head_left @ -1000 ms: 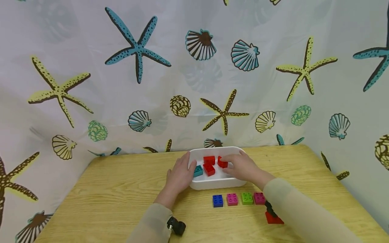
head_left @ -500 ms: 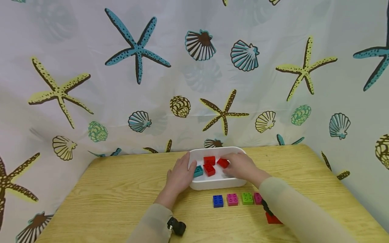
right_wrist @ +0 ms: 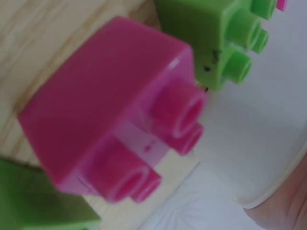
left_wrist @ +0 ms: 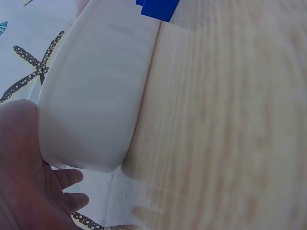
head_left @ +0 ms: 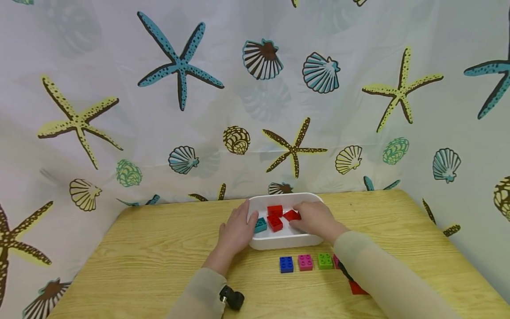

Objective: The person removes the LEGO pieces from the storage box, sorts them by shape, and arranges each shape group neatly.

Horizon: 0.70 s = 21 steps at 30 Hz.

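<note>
My left hand (head_left: 237,228) holds the left end of a white plastic bin (head_left: 283,242), thumb over the rim and fingers along the outside. Inside the bin my right hand (head_left: 317,218) reaches in from the right, its thumb and fingers around a red toy brick (head_left: 291,215) that it partly hides. Two more red bricks, one at the back (head_left: 275,210) and one in the middle (head_left: 275,223), lie beside it. A teal brick (head_left: 260,225) sits near my left thumb. The left wrist view shows my left hand (left_wrist: 29,177) against the bin's end.
In front of the bin, a blue brick (head_left: 286,264), a pink brick (head_left: 305,262) and a green brick (head_left: 324,261) stand in a row. A darker pink brick (right_wrist: 110,100) and a red piece (head_left: 357,288) are partly under my right wrist. A patterned curtain (head_left: 215,102) hangs behind the table.
The red brick at my right hand has turned from standing to a flatter, angled position. My right hand and forearm have shifted slightly; the left hand keeps its place on the bin.
</note>
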Each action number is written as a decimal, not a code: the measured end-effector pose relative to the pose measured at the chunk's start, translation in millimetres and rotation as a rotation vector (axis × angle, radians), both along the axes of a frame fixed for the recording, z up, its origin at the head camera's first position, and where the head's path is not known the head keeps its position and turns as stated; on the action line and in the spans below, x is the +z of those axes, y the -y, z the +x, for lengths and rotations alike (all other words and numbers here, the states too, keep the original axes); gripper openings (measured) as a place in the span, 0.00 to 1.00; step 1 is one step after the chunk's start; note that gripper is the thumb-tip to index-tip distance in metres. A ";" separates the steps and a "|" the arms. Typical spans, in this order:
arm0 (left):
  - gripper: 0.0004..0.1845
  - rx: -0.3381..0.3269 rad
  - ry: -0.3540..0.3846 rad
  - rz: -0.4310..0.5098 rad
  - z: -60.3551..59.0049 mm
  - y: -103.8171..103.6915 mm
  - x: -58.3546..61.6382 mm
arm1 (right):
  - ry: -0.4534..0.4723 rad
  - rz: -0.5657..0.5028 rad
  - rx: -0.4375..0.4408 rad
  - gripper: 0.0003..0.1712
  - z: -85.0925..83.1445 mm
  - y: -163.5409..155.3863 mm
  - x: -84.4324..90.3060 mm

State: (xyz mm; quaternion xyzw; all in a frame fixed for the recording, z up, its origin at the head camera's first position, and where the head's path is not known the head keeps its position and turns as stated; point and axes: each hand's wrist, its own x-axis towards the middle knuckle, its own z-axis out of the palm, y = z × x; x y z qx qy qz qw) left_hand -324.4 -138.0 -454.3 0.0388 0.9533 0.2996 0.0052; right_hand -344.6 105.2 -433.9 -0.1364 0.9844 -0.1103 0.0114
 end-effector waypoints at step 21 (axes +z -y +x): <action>0.37 0.005 -0.005 -0.010 -0.1 -0.4 0.0 | -0.017 -0.004 -0.005 0.19 -3.7 0.0 -4.8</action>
